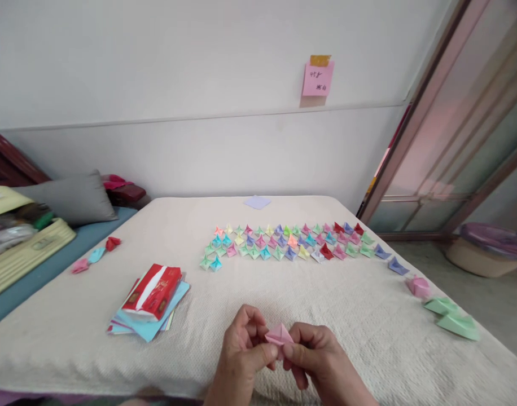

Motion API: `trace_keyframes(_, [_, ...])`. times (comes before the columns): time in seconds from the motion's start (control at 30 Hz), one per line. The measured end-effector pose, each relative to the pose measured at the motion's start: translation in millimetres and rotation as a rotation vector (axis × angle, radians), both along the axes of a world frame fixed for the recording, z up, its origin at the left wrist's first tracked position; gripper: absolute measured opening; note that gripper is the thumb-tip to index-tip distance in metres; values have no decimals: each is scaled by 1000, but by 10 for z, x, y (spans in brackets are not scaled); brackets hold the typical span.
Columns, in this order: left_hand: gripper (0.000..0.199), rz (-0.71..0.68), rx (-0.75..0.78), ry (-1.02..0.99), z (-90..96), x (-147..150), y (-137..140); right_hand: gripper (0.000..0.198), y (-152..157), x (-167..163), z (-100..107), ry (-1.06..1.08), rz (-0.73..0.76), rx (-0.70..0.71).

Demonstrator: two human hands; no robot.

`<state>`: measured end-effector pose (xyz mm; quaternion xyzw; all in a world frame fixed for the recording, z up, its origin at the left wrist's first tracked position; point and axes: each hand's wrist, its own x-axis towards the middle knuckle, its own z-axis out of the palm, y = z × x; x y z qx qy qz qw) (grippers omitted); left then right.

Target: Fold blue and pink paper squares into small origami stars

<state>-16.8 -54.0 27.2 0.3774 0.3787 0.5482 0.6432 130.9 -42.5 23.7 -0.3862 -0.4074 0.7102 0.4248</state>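
Near the front edge of the cloth-covered table (216, 304), a small pink folded paper boat (279, 335) is pinched between both hands, its pointed middle facing up. My left hand (248, 344) grips its left side with thumb and fingers. On the other side, the thumb and fingers of my right hand (311, 349) close on its right end. Beyond them stand rows of small paper boats (264, 253) in many colours. The underside of the boat in my hands is partly hidden by the thumbs.
A red tissue packet (163, 290) lies on blue paper sheets (150, 330) at left. Larger green folded papers (457, 326) and a pink one (418, 286) line the right edge. A lavender sheet (257, 202) lies at the back. A pink note (318, 79) is taped to the wall.
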Motion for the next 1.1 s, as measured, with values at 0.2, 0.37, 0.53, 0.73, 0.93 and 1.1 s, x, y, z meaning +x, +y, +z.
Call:
trace_keyframes(0.2, [28, 10, 66, 123, -30, 0, -1, 27, 8, 1, 8, -107, -26, 51])
trace_keyframes(0.37, [23, 13, 100, 156, 2, -18, -24, 28, 5, -8, 28, -149, -11, 63])
trace_keyframes(0.53, [22, 42, 126, 265, 28, 5, -52, 27, 25, -30, 24, -172, -4, 69])
trace_keyframes(0.73, [27, 46, 39, 239, 5, 27, -40, 26, 5, -27, 19, -251, -40, 94])
trace_keyframes(0.93, [27, 3, 49, 149, -39, -9, -14, 28, -52, -43, 32, -208, -62, 92])
trace_keyframes(1.1, [31, 40, -14, 196, -56, 7, 25, 31, -28, -86, -74, -162, -153, 32])
